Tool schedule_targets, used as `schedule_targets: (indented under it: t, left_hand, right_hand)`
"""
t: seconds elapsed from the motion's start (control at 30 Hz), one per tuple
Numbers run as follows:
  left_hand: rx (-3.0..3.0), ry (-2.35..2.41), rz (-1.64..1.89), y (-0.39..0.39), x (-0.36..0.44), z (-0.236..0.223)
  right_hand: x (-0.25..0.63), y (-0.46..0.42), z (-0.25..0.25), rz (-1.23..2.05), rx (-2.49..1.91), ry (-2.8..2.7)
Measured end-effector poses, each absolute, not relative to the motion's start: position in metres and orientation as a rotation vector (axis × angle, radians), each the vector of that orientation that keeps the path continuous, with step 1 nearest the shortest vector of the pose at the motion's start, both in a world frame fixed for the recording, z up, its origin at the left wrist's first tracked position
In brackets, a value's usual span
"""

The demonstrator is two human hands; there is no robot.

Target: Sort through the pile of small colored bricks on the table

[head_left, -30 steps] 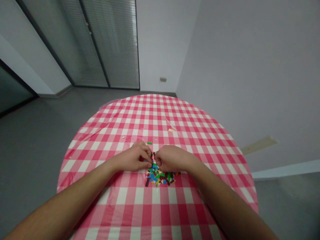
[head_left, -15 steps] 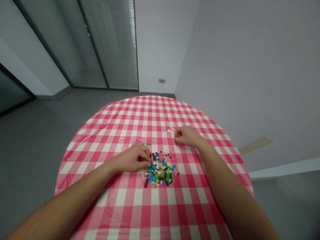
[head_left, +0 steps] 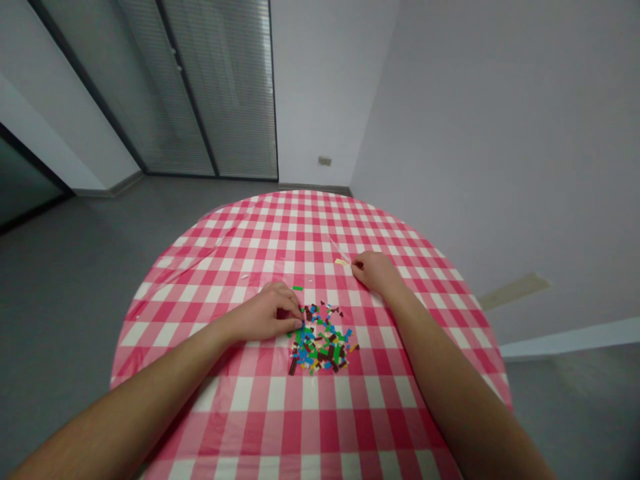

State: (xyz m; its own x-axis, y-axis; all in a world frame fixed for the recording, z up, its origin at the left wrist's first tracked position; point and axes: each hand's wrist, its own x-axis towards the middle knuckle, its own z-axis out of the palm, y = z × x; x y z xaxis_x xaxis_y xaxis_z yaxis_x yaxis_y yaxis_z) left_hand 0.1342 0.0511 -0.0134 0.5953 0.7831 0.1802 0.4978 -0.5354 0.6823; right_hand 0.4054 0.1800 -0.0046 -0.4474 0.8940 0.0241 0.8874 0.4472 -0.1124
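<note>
Green strip (head_left: 297,288): one. Brick pile (head_left: 325,350): one, left hand (head_left: 274,312) at edge.

Can pass between the brick pile (head_left: 327,350) and right forearm (head_left: 435,357); blocked at far left by left hand (head_left: 275,312).

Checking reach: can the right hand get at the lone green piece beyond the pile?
Probably yes: nothing tall shows between the right hand and the green piece; the left hand sits close by without covering it.
</note>
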Motion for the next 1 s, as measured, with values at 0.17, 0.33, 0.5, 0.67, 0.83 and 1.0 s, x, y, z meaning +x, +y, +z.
schedule_targets:
  t: [0.17,0.33,0.5,0.67,0.83,1.0]
  left_hand:
    - [2.245,0.968,0.658,0.053,0.135,-0.013]
    - [2.24,0.984,0.669,0.054,0.133,-0.013]
    - [2.236,1.034,0.68,0.055,0.131,-0.015]
    - [2.241,1.039,0.702,0.056,0.132,-0.017]
    - [2.239,1.086,0.702,0.058,0.133,-0.016]
    - [2.207,1.149,0.729,0.059,0.133,-0.019]
  right_hand:
    - [0.407,0.181,-0.006,0.195,-1.559,-2.642]
    - [0.414,0.186,-0.01,0.241,-1.55,-2.58]
    - [0.414,0.185,-0.01,0.247,-1.537,-2.563]
    - [0.41,0.182,-0.014,0.237,-1.496,-2.542]
    - [0.406,0.18,-0.008,0.295,-1.451,-2.504]
    - [0.387,0.159,0.01,0.747,-1.181,-2.686]
